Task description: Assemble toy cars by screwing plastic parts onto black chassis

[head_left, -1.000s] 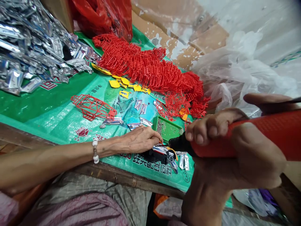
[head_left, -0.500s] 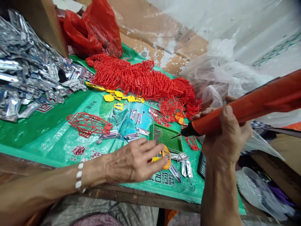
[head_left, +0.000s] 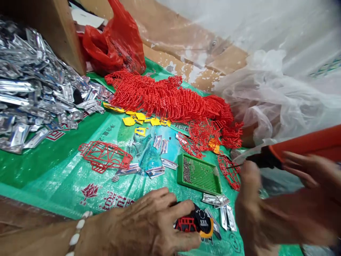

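Note:
My left hand point(head_left: 165, 224), with a beaded bracelet at the wrist, is closed on a small toy car body point(head_left: 195, 218) with black, red and yellow-orange parts; the fingers cover some of it. At the right, an electric screwdriver point(head_left: 311, 145) with an orange body and black nose points left. My right hand point(head_left: 282, 202) is smeared by motion in front of it. Its fingers overlap the orange body and its thumb stands apart near the bit; whether they grip is unclear. Between the hands lies a green tray point(head_left: 197, 188) holding small screws point(head_left: 188, 170).
Red plastic frames point(head_left: 160, 96) are heaped along the back, with a single red frame point(head_left: 105, 155) nearer. Yellow pieces point(head_left: 140, 117) and silvery sticker strips point(head_left: 156, 171) lie around. Silvery packets point(head_left: 34, 89) pile up left, beside a red bag point(head_left: 114, 42). Clear plastic sheeting point(head_left: 255, 89) bulges at right.
The screwdriver and my right hand have moved right, away from the tray. The toy car body has turned, showing its black and red side instead of yellow. The view has shifted slightly.

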Demonstrator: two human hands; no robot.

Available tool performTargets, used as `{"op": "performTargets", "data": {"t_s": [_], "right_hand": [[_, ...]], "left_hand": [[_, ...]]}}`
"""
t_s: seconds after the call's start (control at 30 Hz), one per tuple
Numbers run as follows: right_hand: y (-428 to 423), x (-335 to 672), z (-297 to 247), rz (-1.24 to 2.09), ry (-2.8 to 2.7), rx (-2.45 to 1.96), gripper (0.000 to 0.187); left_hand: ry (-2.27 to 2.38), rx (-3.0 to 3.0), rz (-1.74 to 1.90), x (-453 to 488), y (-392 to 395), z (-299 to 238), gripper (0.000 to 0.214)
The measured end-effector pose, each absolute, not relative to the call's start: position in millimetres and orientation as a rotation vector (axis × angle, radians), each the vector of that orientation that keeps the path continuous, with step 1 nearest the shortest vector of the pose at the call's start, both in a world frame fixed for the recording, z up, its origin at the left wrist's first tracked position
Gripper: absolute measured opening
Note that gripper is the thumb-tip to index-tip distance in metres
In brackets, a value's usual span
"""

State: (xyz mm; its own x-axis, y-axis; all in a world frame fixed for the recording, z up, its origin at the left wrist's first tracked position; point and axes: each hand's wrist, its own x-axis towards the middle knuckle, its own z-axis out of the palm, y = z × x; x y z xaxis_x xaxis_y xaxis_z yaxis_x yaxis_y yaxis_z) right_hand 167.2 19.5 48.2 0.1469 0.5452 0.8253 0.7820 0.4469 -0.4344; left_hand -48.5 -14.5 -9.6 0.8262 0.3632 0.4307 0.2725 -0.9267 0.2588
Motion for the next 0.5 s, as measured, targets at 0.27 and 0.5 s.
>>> {"op": "performTargets", "data": {"t_s": [0.27,0.5], "right_hand": [[98.2,129.8,7.3,0.44,-2.544,-1.468,0.042],[119.1,115.5,-8.8,0.49,-2.526,-1.541,0.07]], "left_hand": [[0.443,2.655,0.619,-52.3,-11.8,-7.0,0.038],[0.473,2.547,0.47,-52.6,-5.6,-4.3,0.039]]}}
